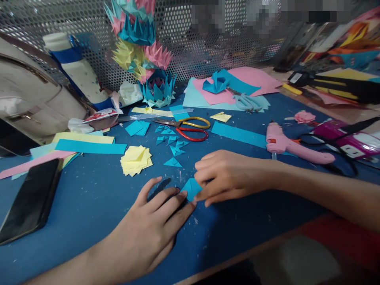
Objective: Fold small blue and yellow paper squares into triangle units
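Blue table (103, 198); my left grip (158, 221) spread, fingertips down; my right grip (222, 176) curled, can't say if pinching. Between them, toward the front edge, small blue paper (190, 189): folding step, I judge; next calls for firm creasing.

At left in the frame, the tabletop (95, 198) leaves passage between the phone (32, 198) and the left hand (157, 225); at right, the glue gun (286, 144) obstructs.

A papercraft corner, home or workshop I can't say from here.
Across the bench (97, 213) lie folded paper (191, 188), scissors (178, 126) and a glue gun (292, 147), with paper flowers (130, 55) by the perforated screen (190, 51); a phone (32, 194), bag (38, 99) and bottle (84, 79) crowd in.
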A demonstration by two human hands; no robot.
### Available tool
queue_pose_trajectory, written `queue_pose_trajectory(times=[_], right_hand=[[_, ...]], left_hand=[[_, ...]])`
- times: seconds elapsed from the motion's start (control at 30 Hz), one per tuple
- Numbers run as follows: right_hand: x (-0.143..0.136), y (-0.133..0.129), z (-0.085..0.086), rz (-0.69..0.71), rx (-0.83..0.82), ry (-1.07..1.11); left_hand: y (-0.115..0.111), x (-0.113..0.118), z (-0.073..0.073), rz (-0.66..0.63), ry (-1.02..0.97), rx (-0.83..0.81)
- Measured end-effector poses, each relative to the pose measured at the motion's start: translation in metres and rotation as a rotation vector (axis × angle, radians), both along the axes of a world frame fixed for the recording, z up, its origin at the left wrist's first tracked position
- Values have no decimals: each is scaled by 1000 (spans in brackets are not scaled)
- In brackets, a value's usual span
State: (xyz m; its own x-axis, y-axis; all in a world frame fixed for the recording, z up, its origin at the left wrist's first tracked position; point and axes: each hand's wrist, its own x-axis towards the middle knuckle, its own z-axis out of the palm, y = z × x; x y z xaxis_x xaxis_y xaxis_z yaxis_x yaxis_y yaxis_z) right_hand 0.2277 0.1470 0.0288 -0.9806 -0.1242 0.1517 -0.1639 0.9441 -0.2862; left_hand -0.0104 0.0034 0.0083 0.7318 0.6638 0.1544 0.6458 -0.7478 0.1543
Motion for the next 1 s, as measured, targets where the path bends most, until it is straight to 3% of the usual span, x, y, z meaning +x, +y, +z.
queue_pose_trajectory(times=[0.17,0.43,0.73,1.0], right_hand=[[1,-1,0,9,86,-16],[3,-3,-1,-76,8,-8],[1,-8,2,9,119,-87],[11,-9,19,-147,100,-245]], left_hand=[[-1,-1,-2,-12,2,16],[-1,-3,-6,-26,-94,34],[-1,-2,-4,-20,-12,36],[0,-2,-2,-12,12,15]])
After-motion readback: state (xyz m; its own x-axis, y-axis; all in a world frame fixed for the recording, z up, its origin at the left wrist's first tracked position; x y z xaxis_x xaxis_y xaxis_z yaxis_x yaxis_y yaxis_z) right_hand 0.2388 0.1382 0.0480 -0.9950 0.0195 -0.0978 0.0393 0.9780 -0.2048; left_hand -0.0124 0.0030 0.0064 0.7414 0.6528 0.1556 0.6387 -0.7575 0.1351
